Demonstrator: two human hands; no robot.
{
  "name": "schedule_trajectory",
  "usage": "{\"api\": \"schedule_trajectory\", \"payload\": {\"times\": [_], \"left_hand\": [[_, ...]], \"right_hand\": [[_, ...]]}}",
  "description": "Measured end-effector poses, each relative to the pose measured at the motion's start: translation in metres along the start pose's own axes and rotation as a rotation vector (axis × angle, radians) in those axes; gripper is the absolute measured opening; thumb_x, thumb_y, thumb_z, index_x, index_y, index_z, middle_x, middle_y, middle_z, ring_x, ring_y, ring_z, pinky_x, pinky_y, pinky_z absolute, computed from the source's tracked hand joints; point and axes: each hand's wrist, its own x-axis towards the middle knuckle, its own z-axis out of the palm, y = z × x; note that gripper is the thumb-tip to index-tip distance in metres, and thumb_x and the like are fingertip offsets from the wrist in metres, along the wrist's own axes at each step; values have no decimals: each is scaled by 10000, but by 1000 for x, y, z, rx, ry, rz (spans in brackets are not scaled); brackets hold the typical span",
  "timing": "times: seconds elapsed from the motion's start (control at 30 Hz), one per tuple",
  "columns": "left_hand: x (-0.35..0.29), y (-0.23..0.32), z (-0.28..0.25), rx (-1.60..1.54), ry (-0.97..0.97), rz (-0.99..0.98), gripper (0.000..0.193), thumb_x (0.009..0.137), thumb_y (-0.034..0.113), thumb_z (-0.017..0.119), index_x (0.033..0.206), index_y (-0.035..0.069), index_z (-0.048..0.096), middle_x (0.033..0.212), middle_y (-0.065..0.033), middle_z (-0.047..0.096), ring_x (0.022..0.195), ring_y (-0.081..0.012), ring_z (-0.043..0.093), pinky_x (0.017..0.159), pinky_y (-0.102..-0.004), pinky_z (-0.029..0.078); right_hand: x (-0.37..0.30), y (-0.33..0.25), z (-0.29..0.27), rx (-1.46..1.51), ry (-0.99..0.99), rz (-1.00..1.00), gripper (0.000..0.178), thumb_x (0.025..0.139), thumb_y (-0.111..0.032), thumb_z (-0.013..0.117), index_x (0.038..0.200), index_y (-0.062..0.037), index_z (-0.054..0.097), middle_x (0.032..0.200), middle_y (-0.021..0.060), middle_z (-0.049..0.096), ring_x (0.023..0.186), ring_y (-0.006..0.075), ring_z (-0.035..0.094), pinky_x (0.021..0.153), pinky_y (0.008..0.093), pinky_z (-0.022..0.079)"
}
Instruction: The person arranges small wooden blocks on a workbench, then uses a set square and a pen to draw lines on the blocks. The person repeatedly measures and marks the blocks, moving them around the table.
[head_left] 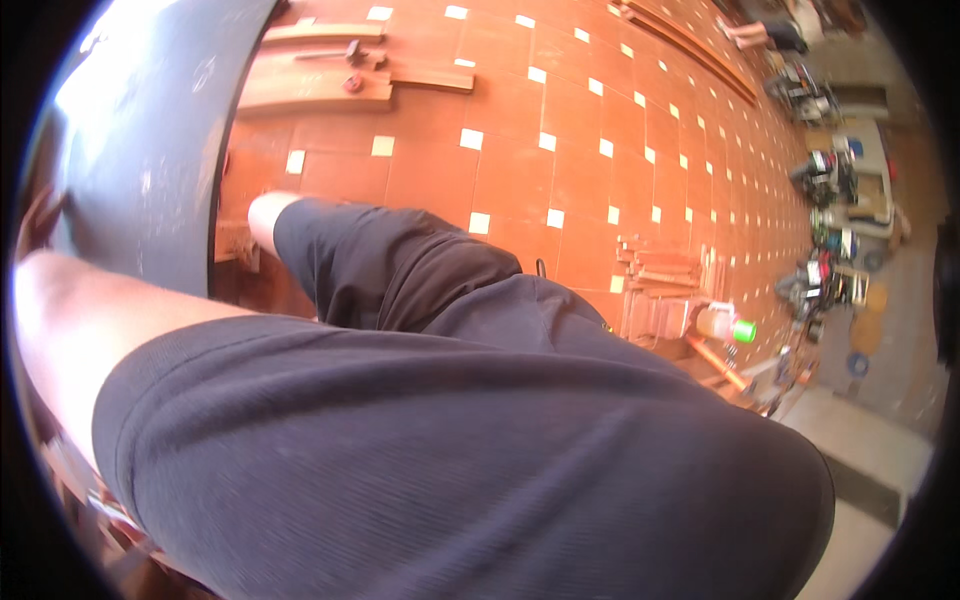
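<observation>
At the left edge, my right forearm comes out of a dark short sleeve toward a large dark, smooth panel [150, 180] with pale scribbled marks. My right hand [42, 218] is at the panel's surface, its fingers stretched out and partly lost in the dark rim. Nothing shows in those fingers. Out of view is my left hand. My bent knee [270, 212] and dark shorts are beside the panel's long edge.
Wooden boards [315, 85] with a hand tool [350, 55] and a small red round item [352, 85] lie on the tiled floor. A stack of wood [665, 265] and a green-capped bottle [720, 325] stand right. Motorbikes [825, 175] and a person [780, 32] are beyond.
</observation>
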Motion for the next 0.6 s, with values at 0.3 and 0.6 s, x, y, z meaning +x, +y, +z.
{"api": "schedule_trajectory", "payload": {"times": [0.3,0.6], "left_hand": [[-77,29,-35,-147,70,51,376,920,51,573,1274,19,449,635,-30,475,485,-115,483,468,-256,476],[-126,46,-55,-202,82,138,421,895,25,574,1288,18,423,617,-36,479,451,-116,490,441,-249,499]], "right_hand": [[18,-23,-63,-147,120,-93,279,749,-96,749,1022,-59,797,1048,211,738,977,372,712,878,400,571],[74,-73,-166,-283,82,-204,339,742,-188,795,1058,-67,785,1081,181,740,1008,341,712,887,398,572]]}}
